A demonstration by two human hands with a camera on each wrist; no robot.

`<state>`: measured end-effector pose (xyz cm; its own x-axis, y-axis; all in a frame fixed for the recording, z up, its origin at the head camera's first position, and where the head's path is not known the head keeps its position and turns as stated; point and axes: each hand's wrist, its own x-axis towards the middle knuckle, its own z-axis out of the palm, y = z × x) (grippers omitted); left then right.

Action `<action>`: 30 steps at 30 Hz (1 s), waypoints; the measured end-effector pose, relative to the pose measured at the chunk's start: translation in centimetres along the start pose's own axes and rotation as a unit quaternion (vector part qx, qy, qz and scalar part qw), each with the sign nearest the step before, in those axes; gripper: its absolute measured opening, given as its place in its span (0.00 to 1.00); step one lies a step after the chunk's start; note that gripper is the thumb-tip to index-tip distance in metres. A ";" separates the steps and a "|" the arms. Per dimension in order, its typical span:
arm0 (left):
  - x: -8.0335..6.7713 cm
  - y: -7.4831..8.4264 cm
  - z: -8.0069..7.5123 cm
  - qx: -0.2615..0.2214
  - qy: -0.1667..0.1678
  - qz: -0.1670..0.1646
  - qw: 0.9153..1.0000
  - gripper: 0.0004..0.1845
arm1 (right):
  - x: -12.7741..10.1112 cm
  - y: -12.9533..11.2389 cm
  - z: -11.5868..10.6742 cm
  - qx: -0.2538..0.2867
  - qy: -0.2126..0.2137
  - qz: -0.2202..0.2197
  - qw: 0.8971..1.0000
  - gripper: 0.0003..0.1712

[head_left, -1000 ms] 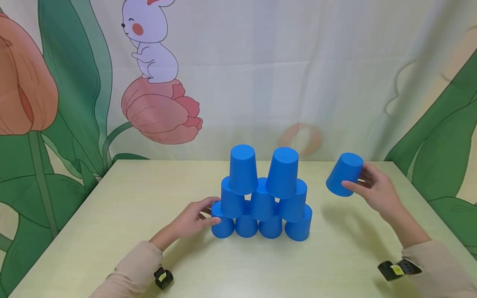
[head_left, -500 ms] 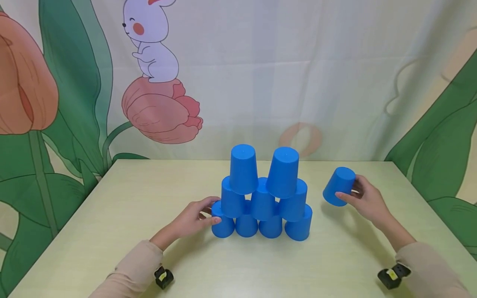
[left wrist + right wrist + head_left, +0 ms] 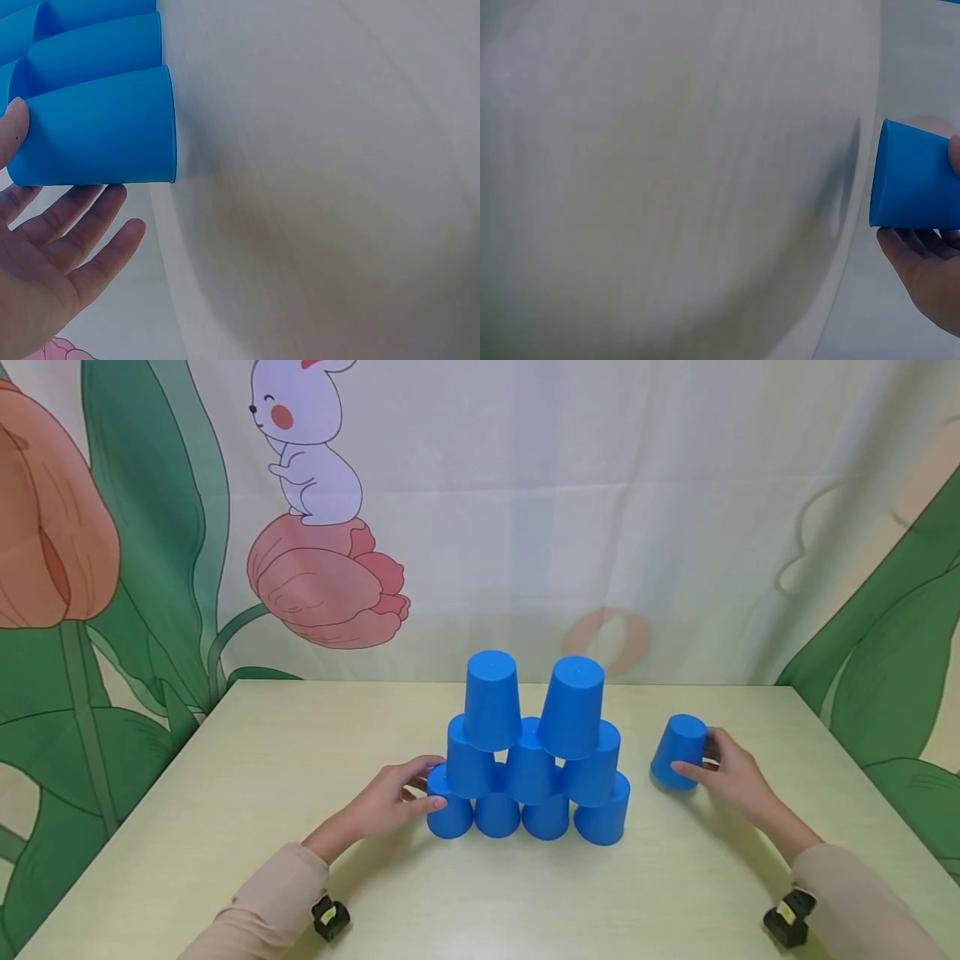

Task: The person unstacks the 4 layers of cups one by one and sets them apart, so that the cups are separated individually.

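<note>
Blue cups stand upside down in a pyramid: a bottom row of several, a middle row (image 3: 531, 762) of three, and two top cups (image 3: 491, 702) set apart, with a gap between them. My left hand (image 3: 390, 797) is at the leftmost bottom cup (image 3: 97, 131), thumb on its near side and fingers along the other. To the right of the pyramid, my right hand (image 3: 735, 772) holds another upside-down blue cup (image 3: 678, 752) between thumb and fingers. That cup is low over the table, its rim (image 3: 879, 172) apart from its shadow in the right wrist view.
The pale table (image 3: 300, 735) runs back to a printed curtain (image 3: 465, 527) with a rabbit and flowers. Black wrist cameras (image 3: 330, 917) hang at both sleeves. The held cup is a short way right of the pyramid's right side.
My right hand has lowered its cup toward the table and shifted a little left, and the cup is less tilted. The left hand and the pyramid have stayed in place.
</note>
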<state>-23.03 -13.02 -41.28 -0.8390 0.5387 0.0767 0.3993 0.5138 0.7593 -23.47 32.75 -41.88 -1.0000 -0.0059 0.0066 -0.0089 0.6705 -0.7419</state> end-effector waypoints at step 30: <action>0.2 0.0 -0.1 -0.004 0.000 0.008 1.000 0.28 | -2.3 -2.5 -2.8 0.003 -0.002 -0.030 1.000 0.49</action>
<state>-23.23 -13.03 -41.21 -0.8321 0.5475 0.0886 0.4100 0.4997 0.7630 -21.11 33.13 -38.16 -0.9977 -0.0491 0.0476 -0.0682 0.6645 -0.7442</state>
